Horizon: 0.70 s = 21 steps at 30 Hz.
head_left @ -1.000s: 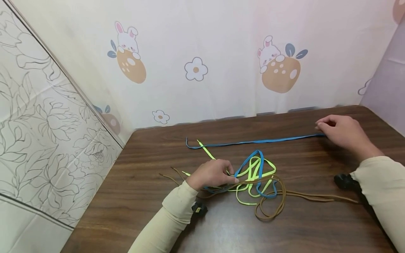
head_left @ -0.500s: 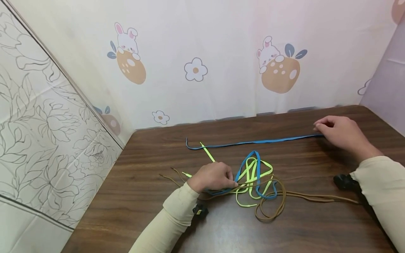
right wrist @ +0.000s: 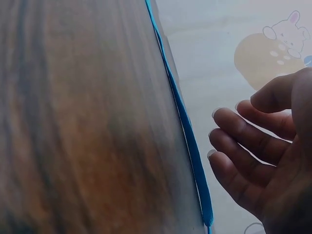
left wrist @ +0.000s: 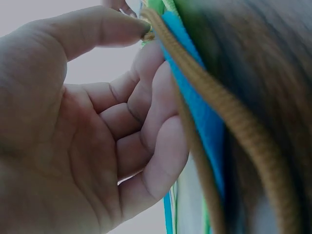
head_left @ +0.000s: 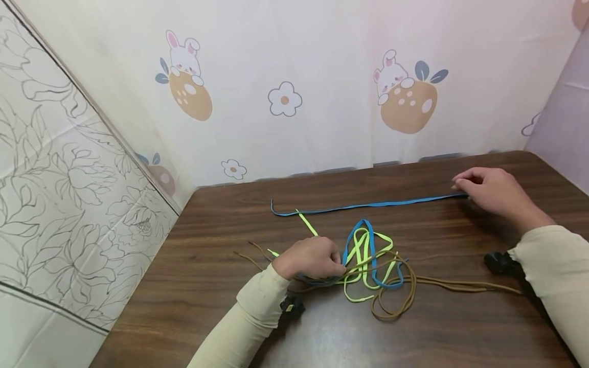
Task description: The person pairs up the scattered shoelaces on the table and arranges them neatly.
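Note:
In the head view, my left hand (head_left: pixel 313 258) is at the left side of a tangle of shoelaces. Its thumb and index finger pinch a brown shoelace (left wrist: pixel 214 102), as the left wrist view shows, with a blue shoelace (left wrist: pixel 197 102) running alongside. The tangle also has neon yellow shoelaces (head_left: pixel 356 251). Behind it, a separate blue shoelace (head_left: pixel 386 204) lies nearly straight across the table. My right hand (head_left: pixel 490 189) hovers by that lace's right end. Its fingers (right wrist: pixel 243 129) are loosely bent, apart from the lace, and hold nothing.
The dark wood table (head_left: pixel 198 306) ends at a wall sheet (head_left: pixel 322 138) printed with rabbits and flowers. A flower-line panel (head_left: pixel 69 174) stands at the left. Brown lace ends trail left and right of the tangle.
My left hand's thumb and index finger have come together on the brown lace. The blue loop and the yellow loops have shifted a little left. My right hand has drifted slightly left.

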### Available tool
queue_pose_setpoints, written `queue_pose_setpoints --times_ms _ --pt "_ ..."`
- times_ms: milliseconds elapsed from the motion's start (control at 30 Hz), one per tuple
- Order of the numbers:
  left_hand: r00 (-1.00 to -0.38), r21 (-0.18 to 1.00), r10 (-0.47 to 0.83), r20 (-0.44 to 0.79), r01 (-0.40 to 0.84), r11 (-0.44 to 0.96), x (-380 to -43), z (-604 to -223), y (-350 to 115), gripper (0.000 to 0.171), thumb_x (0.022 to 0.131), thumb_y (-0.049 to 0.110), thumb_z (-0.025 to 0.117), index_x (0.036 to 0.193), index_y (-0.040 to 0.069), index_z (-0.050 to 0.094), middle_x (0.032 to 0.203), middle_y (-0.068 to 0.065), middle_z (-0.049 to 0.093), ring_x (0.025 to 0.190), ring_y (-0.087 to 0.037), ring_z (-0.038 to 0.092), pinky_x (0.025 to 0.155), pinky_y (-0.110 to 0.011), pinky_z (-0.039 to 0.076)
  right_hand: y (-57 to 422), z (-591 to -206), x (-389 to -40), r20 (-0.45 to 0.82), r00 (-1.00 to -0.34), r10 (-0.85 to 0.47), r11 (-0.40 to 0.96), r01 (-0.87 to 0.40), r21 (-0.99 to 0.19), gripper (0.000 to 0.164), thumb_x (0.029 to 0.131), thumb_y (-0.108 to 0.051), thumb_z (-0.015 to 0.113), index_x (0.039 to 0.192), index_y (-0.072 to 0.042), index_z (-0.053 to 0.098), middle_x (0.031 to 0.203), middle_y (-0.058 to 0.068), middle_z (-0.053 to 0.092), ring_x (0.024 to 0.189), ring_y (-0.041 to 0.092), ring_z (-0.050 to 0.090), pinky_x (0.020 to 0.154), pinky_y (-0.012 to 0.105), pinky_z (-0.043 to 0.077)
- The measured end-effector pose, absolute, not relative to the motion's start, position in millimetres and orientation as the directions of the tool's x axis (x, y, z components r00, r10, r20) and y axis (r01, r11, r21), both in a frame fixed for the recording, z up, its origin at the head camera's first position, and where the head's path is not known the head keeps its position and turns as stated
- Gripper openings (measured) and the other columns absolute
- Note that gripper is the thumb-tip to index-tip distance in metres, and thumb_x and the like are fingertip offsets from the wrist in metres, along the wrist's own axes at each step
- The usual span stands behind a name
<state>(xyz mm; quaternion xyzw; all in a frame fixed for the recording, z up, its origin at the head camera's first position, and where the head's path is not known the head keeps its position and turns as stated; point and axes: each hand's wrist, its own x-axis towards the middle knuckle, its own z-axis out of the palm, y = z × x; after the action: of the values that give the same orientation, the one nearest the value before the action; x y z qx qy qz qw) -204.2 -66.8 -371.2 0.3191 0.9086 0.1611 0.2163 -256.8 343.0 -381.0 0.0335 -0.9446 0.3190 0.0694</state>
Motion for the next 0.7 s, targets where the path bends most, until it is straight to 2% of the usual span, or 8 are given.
queue_pose_setpoints --times_ms 133,267,367,567,700 --pt "-0.7 0.424 0.653 -0.291 0.517 0.743 -202.6 -368.6 -64.9 0.044 0.092 0.026 0.066 0.053 0.023 0.045 0.05 0.012 0.032 0.045 -0.006 0.027 0.047 -0.025 0.023 342.6 -381.2 -257.8 0.156 -0.987 -0.03 0.796 -0.118 -0.594 0.047 0.106 -0.037 0.046 0.121 0.003 0.064 0.106 0.024 0.069 0.076 0.023 0.06 0.058 0.034 0.048" --pt "-0.696 0.427 0.664 -0.273 0.531 0.732 -201.6 -364.5 -63.7 0.027 0.09 0.025 0.069 0.065 0.024 0.059 0.059 0.013 0.046 0.051 -0.005 0.04 0.049 -0.024 0.032 339.1 -379.7 -259.9 0.167 -0.985 -0.036 0.785 -0.131 -0.606 0.047 0.106 -0.039 0.047 0.12 0.002 0.065 0.106 0.023 0.07 0.08 0.023 0.063 0.06 0.031 0.049" --pt "-0.672 0.448 0.698 -0.249 0.559 0.698 -202.1 -361.9 -64.0 0.018 0.09 0.022 0.069 0.073 0.024 0.062 0.065 0.014 0.052 0.055 -0.004 0.045 0.052 -0.023 0.036 335.5 -377.3 -261.0 0.163 -0.986 -0.037 0.759 -0.134 -0.637 0.048 0.106 -0.041 0.047 0.12 0.001 0.065 0.107 0.021 0.071 0.082 0.022 0.066 0.062 0.026 0.051" --pt "-0.568 0.612 0.79 -0.229 0.547 0.571 -205.9 -359.7 -66.2 0.017 0.09 0.011 0.066 0.075 0.018 0.061 0.07 0.013 0.053 0.059 -0.003 0.045 0.057 -0.019 0.037 328.2 -372.8 -262.3 0.143 -0.987 -0.067 0.728 -0.146 -0.67 0.049 0.106 -0.041 0.048 0.121 0.002 0.065 0.106 0.019 0.072 0.082 0.014 0.066 0.064 0.021 0.052" --pt "-0.554 0.701 0.79 -0.263 0.453 0.551 -205.9 -357.7 -66.2 0.017 0.091 0.008 0.066 0.076 0.015 0.061 0.068 0.009 0.056 0.059 -0.006 0.051 0.058 -0.02 0.04 321.5 -370.4 -262.6 0.131 -0.987 -0.089 0.728 -0.155 -0.668 0.05 0.105 -0.043 0.049 0.12 0.002 0.065 0.103 0.017 0.073 0.084 0.018 0.067 0.064 0.022 0.052"
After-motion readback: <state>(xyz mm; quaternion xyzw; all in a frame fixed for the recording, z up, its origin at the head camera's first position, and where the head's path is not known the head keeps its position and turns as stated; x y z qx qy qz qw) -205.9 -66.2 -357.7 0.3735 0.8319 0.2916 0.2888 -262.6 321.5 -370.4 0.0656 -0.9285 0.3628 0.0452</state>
